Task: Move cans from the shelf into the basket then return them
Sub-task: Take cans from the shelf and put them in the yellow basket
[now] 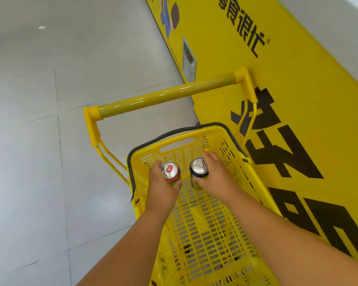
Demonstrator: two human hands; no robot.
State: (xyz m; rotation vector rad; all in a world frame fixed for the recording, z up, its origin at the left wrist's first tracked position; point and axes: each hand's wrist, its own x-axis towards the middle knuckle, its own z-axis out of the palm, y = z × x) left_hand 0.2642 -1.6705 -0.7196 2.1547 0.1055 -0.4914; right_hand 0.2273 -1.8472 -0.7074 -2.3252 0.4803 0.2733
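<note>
Your left hand grips the red aluminium can; your right hand grips the black-and-yellow aluminium can, both upright inside the yellow slotted plastic basket.

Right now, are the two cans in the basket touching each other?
Apart. The head view shows yellow basket mesh between the red can, gripped by the left hand, and the dark can, gripped by the right hand.
</note>
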